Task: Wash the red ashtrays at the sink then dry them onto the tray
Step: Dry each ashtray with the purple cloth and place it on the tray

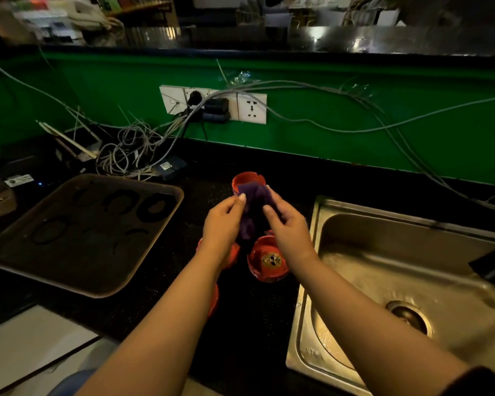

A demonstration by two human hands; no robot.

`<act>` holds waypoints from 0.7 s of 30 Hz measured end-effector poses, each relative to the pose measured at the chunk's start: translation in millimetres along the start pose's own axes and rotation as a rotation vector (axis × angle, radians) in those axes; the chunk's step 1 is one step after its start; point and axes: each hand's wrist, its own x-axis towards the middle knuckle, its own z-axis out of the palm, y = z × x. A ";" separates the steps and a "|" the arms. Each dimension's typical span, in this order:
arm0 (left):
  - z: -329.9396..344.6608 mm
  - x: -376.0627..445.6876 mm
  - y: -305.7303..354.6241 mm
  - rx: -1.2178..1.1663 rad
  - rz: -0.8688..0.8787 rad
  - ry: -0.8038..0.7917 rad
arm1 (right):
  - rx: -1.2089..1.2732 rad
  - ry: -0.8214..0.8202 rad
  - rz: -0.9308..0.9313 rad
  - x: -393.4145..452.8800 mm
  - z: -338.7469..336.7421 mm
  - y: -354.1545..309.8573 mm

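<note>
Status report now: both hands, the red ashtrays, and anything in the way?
Left hand and right hand both pinch the purple cloth. Red round ashtrays sit on the black counter. Brown rectangular tray holds none. Nothing blocking.

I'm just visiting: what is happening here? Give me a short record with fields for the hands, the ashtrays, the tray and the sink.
left hand: pinches the purple cloth
right hand: pinches the same cloth
ashtrays: red, on the dark counter between tray and sink; one beyond the cloth, one with a printed emblem below the right hand, others partly hidden under the left arm
tray: left of the hands, holds no ashtray, shows ring marks
sink: right, steel, no ashtray inside
</note>
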 end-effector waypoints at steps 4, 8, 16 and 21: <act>17.0 -2.6 4.8 -0.312 -0.246 -0.180 | -0.190 -0.103 0.011 -1.7 -1.8 -1.8; 14.3 0.0 -8.8 -0.204 -0.274 -0.288 | -0.222 -0.031 0.023 0.4 -13.4 5.2; -3.2 -6.4 -53.9 0.738 0.226 -0.307 | -0.537 -0.018 0.099 -13.8 -36.9 22.8; -5.2 -17.7 -82.5 0.866 0.166 -0.387 | -0.631 -0.040 0.115 -29.3 -33.9 31.4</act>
